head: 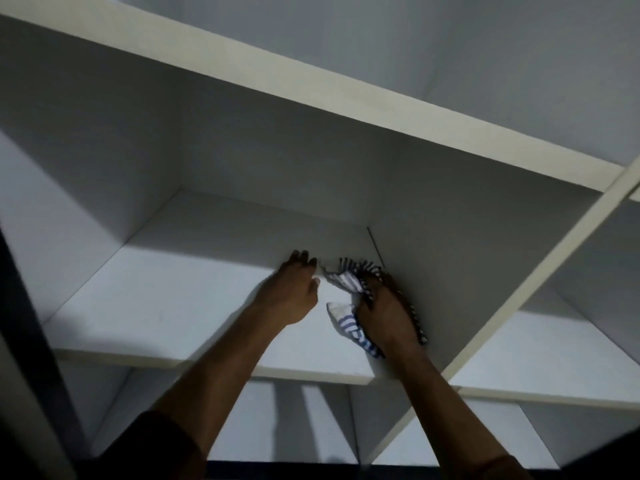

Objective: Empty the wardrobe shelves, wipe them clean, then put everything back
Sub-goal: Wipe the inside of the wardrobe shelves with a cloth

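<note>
Both bare forearms reach in: right hand (382,315) grips striped blue-white cloth (346,282) at 3 o'clock corner of white laminate shelf (166,306), left hand (294,292) flat w/ fingers straight, holding nothing; bunched cloth may skip the corner seam.

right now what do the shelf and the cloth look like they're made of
Shelf: probably laminated board, smooth matte white, with a flat, pale front edge band.
Cloth: soft woven fabric, white with blue stripes, crumpled and folding under the right hand.
</note>
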Action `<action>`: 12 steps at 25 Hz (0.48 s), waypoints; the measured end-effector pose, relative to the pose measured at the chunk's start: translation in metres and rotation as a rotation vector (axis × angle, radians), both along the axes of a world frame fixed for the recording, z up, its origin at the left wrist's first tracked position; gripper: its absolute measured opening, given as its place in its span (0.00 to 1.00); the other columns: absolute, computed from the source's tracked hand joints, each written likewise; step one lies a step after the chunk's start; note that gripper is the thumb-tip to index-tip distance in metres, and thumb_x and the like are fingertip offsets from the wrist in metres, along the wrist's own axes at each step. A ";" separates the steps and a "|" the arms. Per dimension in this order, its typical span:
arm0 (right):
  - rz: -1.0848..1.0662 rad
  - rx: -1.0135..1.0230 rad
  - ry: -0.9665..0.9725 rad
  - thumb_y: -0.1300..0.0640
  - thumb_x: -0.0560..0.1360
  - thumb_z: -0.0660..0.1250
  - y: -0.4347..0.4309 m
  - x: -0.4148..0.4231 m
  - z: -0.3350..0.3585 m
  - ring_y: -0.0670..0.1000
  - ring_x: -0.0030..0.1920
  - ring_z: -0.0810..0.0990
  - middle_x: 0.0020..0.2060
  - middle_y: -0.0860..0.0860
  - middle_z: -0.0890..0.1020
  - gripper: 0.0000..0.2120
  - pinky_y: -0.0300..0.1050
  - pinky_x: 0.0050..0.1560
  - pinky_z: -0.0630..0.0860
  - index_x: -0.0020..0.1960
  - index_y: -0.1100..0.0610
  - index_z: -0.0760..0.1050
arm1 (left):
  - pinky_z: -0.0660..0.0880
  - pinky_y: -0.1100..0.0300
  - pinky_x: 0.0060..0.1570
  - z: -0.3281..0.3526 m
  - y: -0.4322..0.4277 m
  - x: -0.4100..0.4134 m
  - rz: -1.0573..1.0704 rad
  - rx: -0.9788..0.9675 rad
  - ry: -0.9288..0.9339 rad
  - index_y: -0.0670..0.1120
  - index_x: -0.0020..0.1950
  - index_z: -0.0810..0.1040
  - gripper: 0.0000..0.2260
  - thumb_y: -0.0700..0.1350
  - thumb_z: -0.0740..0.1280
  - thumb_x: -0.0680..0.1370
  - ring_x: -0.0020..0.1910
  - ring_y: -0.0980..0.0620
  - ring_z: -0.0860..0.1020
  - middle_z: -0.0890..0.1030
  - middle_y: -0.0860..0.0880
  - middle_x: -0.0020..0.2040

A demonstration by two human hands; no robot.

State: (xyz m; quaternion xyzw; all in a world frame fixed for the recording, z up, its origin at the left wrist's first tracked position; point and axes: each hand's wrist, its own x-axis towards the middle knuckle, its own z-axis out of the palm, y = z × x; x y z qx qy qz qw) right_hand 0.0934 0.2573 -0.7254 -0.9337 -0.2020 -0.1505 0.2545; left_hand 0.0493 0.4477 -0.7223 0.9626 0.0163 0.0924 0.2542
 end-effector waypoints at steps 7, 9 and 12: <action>0.349 0.178 0.082 0.72 0.65 0.64 0.039 -0.044 0.005 0.54 0.69 0.74 0.67 0.56 0.77 0.31 0.36 0.73 0.62 0.66 0.58 0.78 | 0.52 0.41 0.78 -0.010 0.054 -0.077 0.213 0.351 0.078 0.46 0.82 0.55 0.24 0.50 0.49 0.86 0.82 0.46 0.52 0.55 0.47 0.83; 0.121 0.106 -0.019 0.67 0.67 0.64 -0.001 -0.030 0.006 0.56 0.68 0.75 0.67 0.55 0.77 0.28 0.39 0.72 0.64 0.67 0.56 0.77 | 0.51 0.42 0.78 -0.018 0.062 -0.085 0.245 0.332 0.081 0.44 0.82 0.56 0.25 0.53 0.47 0.86 0.82 0.45 0.52 0.55 0.46 0.83; 0.014 -0.041 -0.027 0.60 0.66 0.62 0.004 -0.043 -0.005 0.57 0.69 0.73 0.70 0.55 0.73 0.31 0.48 0.70 0.69 0.71 0.53 0.72 | 0.51 0.41 0.78 -0.018 0.059 -0.083 0.255 0.376 0.095 0.43 0.82 0.56 0.26 0.54 0.46 0.86 0.81 0.44 0.53 0.56 0.45 0.82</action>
